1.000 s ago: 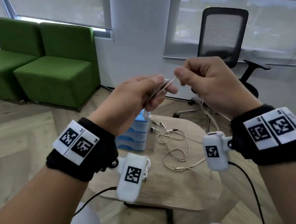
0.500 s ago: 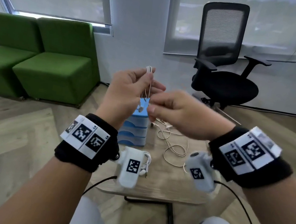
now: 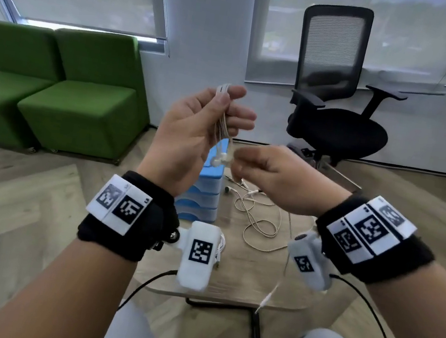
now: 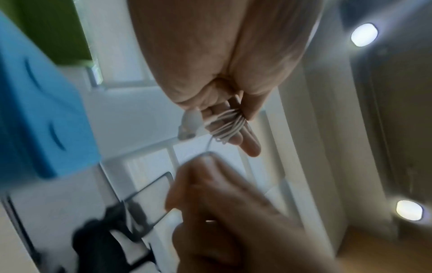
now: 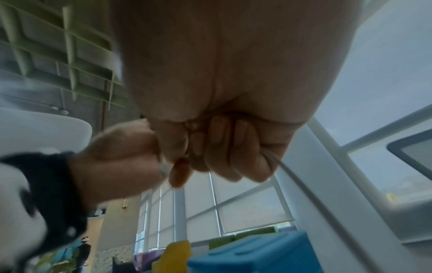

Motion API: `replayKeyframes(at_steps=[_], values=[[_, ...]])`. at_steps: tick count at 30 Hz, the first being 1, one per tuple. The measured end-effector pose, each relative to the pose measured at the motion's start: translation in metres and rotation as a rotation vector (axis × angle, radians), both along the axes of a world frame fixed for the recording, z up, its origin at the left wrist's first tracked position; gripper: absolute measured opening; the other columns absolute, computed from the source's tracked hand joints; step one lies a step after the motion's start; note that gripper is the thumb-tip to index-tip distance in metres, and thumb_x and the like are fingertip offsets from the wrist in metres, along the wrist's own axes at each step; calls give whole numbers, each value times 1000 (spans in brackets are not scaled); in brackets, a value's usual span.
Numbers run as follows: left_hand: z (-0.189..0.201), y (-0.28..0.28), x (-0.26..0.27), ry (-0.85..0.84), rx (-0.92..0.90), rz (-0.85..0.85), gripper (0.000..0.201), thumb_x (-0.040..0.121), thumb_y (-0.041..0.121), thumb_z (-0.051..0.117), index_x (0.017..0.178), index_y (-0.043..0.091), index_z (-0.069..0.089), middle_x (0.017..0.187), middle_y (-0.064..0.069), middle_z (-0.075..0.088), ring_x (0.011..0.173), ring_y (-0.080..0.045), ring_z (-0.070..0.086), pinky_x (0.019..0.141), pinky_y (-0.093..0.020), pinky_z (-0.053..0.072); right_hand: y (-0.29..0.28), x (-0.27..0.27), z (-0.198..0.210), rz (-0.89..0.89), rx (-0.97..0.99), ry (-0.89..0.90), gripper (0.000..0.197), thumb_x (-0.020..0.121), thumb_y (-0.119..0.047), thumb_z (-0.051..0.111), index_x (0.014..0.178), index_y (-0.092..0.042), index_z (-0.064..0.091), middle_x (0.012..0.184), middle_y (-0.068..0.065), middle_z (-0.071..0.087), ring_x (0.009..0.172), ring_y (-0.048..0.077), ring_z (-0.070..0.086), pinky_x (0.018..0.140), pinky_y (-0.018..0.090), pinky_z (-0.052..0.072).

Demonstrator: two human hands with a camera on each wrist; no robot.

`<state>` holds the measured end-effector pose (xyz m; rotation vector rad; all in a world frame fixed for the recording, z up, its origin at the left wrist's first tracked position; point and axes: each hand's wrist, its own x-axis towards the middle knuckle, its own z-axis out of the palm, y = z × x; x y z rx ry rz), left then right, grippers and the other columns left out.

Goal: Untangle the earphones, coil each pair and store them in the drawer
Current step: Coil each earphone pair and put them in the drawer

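My left hand (image 3: 227, 105) is raised above the table, palm towards me, gripping a white earphone coil (image 3: 223, 128) wound over its fingers; the loops (image 4: 230, 125) show in the left wrist view. Two earbuds (image 3: 218, 161) hang below the coil. Just under and to the right, my right hand (image 3: 239, 158) is curled round the loose cable (image 5: 282, 167) of the same pair. Its plug (image 3: 266, 299) dangles near the table's front edge. A second pair of earphones (image 3: 258, 223) lies loose on the wooden table (image 3: 242, 284). The blue drawer unit (image 3: 206, 195) stands shut behind my left hand.
Another coiled white pair (image 3: 221, 248) lies on the table, mostly hidden by my left wrist camera. A black office chair (image 3: 336, 119) stands beyond the table. Green armchairs (image 3: 75, 100) sit at the left by the window.
My right hand has swung from above right of the left hand down to just below it, carrying the cable. My left hand has turned its palm towards me with the coil.
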<state>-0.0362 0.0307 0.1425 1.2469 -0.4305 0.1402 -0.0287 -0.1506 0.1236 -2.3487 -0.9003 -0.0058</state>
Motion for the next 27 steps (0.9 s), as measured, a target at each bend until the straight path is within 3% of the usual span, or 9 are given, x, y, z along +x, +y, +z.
replayKeyframes(at_steps=[3, 7, 10, 14, 17, 20, 24, 26, 27], values=[[-14, 2, 6, -64, 227, 166, 25, 110, 9, 42, 126, 0, 58, 92, -6, 77, 86, -14, 75, 76, -21, 54, 5, -11, 18, 97, -143, 16, 24, 103, -21, 58, 82, -14, 67, 69, -5, 56, 65, 7, 48, 65, 23, 38], [-24, 4, 4, -181, 531, 201, 22, 109, 6, 44, 111, 3, 65, 77, -5, 68, 64, -7, 62, 65, -16, 48, -3, 1, 52, 19, -34, -101, 25, 102, -21, 61, 78, -20, 67, 62, -13, 58, 60, 4, 51, 62, 19, 39], [-25, 4, 0, -134, 498, 120, 28, 108, 7, 42, 106, -3, 69, 59, -2, 50, 54, -15, 41, 54, -22, 32, -21, 23, 55, -123, -15, -164, 27, 101, -29, 64, 76, -20, 65, 56, -12, 49, 53, 5, 42, 54, 20, 33], [-23, 8, -2, 49, 250, 15, 28, 104, 8, 46, 99, -5, 70, 54, 2, 34, 51, -11, 26, 59, -33, 14, -28, 33, 24, -144, 16, -97, 32, 104, -30, 60, 73, -21, 59, 59, -11, 44, 56, 5, 39, 57, 24, 34], [-20, 9, -4, 126, 24, -55, 27, 105, 8, 42, 98, -2, 67, 57, -2, 49, 51, -12, 43, 57, -26, 29, -13, 22, -1, -110, 24, -95, 28, 106, -26, 57, 80, -19, 63, 60, -15, 50, 59, 4, 44, 60, 19, 34], [-21, 6, 1, 126, -93, 23, 24, 107, 7, 44, 114, -5, 63, 80, -8, 73, 71, -17, 70, 72, -24, 55, 7, 7, -15, -40, -7, -244, 23, 103, -26, 58, 83, -16, 66, 63, -11, 47, 63, 10, 42, 62, 27, 34], [-31, 4, 7, 38, 107, 213, 24, 106, 2, 48, 126, -7, 58, 92, -10, 77, 85, -16, 75, 83, -26, 59, 21, -4, -10, -9, -133, -441, 26, 98, -23, 57, 74, -13, 62, 70, -8, 44, 65, 14, 37, 62, 43, 46], [-37, 5, 6, -17, 273, 259, 24, 106, 1, 50, 126, -4, 61, 91, -4, 75, 83, -8, 72, 78, -22, 57, 23, -6, -2, 31, -118, -489, 23, 93, -17, 57, 71, -12, 63, 75, -3, 53, 66, 14, 45, 66, 40, 50], [-39, 5, 6, -34, 335, 246, 22, 106, 0, 49, 121, -4, 64, 89, -2, 73, 80, -6, 70, 75, -20, 55, 23, -7, 2, 54, -100, -500, 19, 90, -14, 58, 72, -11, 65, 77, -3, 56, 66, 10, 43, 67, 32, 48]])
